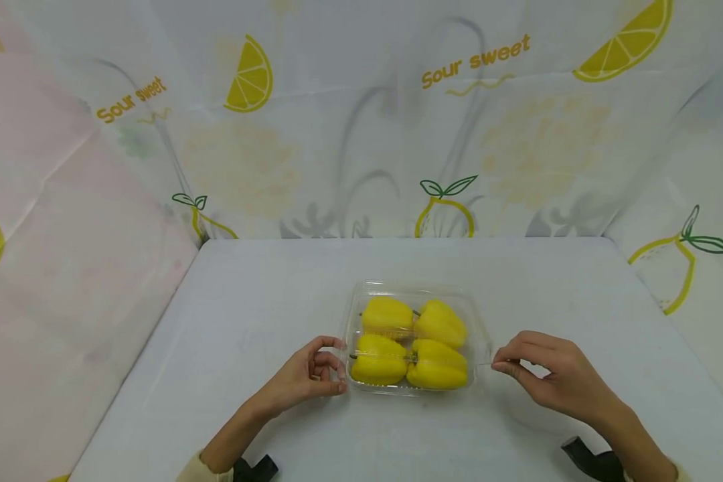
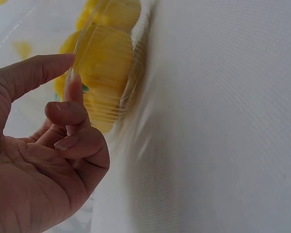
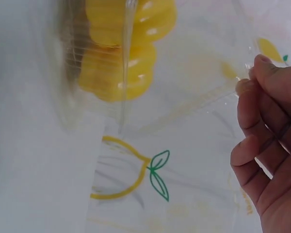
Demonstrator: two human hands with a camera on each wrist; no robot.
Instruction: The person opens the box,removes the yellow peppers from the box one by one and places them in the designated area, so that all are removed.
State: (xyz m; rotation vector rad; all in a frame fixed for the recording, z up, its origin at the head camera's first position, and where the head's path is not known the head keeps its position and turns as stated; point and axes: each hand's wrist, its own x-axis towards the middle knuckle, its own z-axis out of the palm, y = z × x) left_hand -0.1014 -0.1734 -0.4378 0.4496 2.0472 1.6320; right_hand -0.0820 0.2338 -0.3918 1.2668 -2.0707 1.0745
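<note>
A clear plastic clamshell box (image 1: 414, 393) stands on the white table in the head view. Several yellow bell peppers (image 1: 381, 361) lie inside it in two rows. At its left side, my left hand (image 1: 295, 381) pinches the rim; the left wrist view shows thumb and a finger on the clear edge (image 2: 77, 51). Off the box's right side, my right hand (image 1: 566, 375) pinches the edge of the thin clear lid between thumb and forefinger. Seen from the right wrist, that lid (image 3: 196, 103) slants up away from the peppers (image 3: 116, 73) toward the fingertips.
White cloth covers the table (image 1: 265, 288). Fabric with lemon prints (image 1: 361, 147) hangs behind it and along both sides. A black strap-like piece (image 1: 590, 458) is at the right wrist, another (image 1: 256, 468) at the left.
</note>
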